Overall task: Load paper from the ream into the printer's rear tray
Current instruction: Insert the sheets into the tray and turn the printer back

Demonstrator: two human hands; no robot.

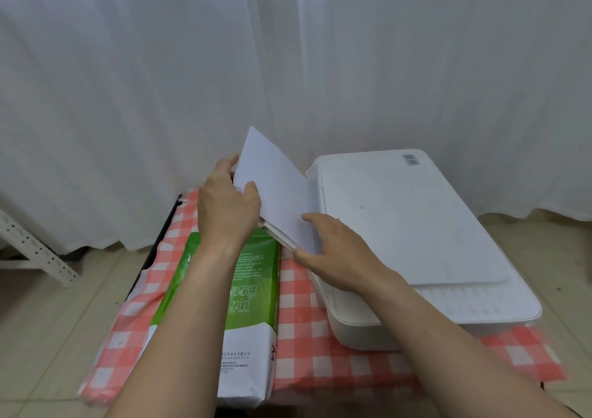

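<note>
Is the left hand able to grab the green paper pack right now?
Probably not at once. The left hand is busy holding the white sheets at the printer. The green paper pack lies just under its forearm, uncovered, so letting go first would free it.

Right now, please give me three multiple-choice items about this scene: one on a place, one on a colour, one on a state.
1. Where does the paper ream lie?
A. on top of the printer
B. beside the printer, on its left in the picture
C. on the floor

2. Which colours has the ream's wrapper?
A. green and white
B. blue and yellow
C. black only

3. What is the state of the paper sheets?
A. lying flat on the ream
B. held tilted against the printer's tray
C. rolled up

Key: 1 B, the ream rests on the checked tablecloth next to the printer. 2 A, its wrapper is green above and white below. 3 B, the left hand grips the sheets and the right hand steadies their lower edge.
</note>
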